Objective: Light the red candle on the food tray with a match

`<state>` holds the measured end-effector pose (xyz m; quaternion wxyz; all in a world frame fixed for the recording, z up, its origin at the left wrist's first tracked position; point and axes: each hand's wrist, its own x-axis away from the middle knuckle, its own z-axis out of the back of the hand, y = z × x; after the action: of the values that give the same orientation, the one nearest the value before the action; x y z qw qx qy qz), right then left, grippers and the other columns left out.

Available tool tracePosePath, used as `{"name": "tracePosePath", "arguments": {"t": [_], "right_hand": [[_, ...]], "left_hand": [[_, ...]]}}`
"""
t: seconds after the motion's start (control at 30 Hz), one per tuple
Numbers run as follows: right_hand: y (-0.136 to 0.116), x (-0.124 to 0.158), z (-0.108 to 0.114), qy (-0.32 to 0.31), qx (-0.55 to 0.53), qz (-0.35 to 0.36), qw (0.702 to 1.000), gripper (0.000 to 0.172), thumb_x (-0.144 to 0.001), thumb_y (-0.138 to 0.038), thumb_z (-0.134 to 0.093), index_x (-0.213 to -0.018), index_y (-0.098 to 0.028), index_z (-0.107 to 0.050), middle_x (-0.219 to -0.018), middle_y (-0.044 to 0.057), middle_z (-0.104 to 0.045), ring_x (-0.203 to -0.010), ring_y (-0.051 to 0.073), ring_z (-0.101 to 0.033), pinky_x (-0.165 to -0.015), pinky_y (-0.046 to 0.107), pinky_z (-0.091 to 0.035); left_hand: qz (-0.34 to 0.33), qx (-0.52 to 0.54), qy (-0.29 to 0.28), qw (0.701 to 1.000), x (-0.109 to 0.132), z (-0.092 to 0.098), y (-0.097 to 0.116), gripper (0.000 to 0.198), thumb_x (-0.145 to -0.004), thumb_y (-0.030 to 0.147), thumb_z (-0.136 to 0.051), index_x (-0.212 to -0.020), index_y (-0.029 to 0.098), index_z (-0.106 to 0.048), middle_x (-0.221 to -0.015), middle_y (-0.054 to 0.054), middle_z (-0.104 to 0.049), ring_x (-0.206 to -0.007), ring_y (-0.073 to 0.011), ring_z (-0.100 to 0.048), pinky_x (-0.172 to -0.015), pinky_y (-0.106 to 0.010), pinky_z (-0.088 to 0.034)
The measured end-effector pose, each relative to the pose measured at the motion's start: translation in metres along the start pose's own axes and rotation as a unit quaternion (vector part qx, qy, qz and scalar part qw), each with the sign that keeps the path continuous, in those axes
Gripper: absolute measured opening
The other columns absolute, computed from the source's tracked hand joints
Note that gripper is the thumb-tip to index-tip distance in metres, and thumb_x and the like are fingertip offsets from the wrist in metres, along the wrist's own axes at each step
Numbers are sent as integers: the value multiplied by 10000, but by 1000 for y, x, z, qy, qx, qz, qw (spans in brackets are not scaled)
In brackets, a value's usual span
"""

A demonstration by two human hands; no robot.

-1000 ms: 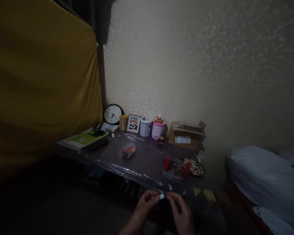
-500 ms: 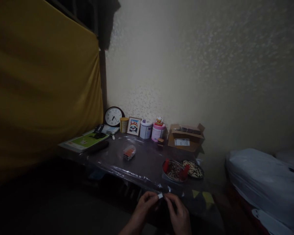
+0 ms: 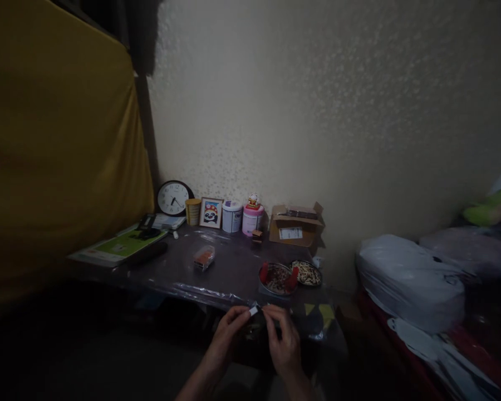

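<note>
My left hand (image 3: 230,329) is closed in a pinch around a small white block-like piece (image 3: 254,310), held up just off the table's front edge. My right hand (image 3: 282,340) is pinched close beside the right end of that piece. Something dark shows at its fingertips, too small to name. Beyond the hands stands a round bowl (image 3: 276,291) with red upright pieces and many tiny bits inside. A second round dish (image 3: 305,273), full of pale sticks or slivers, sits to the right behind it.
On the plastic-covered table (image 3: 229,267) are a clear pack with orange contents (image 3: 204,258), a green book (image 3: 129,243), a clock (image 3: 173,198), a framed panda picture (image 3: 211,213), tins (image 3: 232,217) and an open cardboard box (image 3: 296,229). White bags (image 3: 409,278) lie at right.
The view has swung to the right, so everything sits further left in it. Both hands keep their pinch, and the white piece stays between them.
</note>
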<state>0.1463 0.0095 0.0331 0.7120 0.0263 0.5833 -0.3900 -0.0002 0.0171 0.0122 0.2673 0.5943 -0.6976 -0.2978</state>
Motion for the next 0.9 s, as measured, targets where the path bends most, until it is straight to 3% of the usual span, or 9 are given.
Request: {"name": "tracePosePath", "arguments": {"t": [0.2, 0.33, 0.57, 0.8, 0.9], "right_hand": [[-9, -7, 8, 40, 4, 18, 999, 145, -883, -151, -477, -927, -211, -601, -853, 54, -686, -815, 161, -658, -734, 269, -532], [-2, -3, 4, -11, 15, 31, 999, 184, -898, -174, -441, -902, -220, -619, -832, 45, -698, -785, 165, -662, -725, 282, -529], [25, -4, 4, 59, -5, -119, 991, 165, -863, -297, -505, -790, -204, -621, -766, 30, -680, -724, 163, -640, -674, 258, -512], [36, -6, 6, 101, -50, -176, 978, 204, -831, -341, -537, -733, -181, -617, -746, 41, -637, -724, 180, -589, -655, 287, -484], [37, -9, 6, 114, -53, -185, 975, 229, -822, -363, -544, -708, -181, -622, -725, 37, -623, -694, 176, -569, -617, 280, -473]], "left_hand": [[-1, -21, 1, 1000, 7, -6, 7, 181, -681, 298, -724, -785, 159, -675, -712, -25, -697, -661, -141, -609, -659, -250, -440], [-9, -15, 3, 1000, 11, -10, 13, 176, -677, 299, -727, -778, 167, -670, -743, -23, -697, -699, -140, -609, -687, -243, -437], [-5, -62, 32, 998, 17, 2, 21, 201, -658, 335, -736, -751, 168, -676, -686, -7, -670, -645, -131, -588, -644, -243, -426], [-2, -108, 77, 991, 10, 24, 27, 225, -615, 371, -762, -713, 182, -689, -785, -37, -694, -805, -187, -617, -723, -277, -433], [-1, -126, 66, 990, 7, 26, 32, 215, -639, 371, -743, -736, 186, -694, -869, -50, -706, -865, -199, -617, -751, -285, -433]]}}
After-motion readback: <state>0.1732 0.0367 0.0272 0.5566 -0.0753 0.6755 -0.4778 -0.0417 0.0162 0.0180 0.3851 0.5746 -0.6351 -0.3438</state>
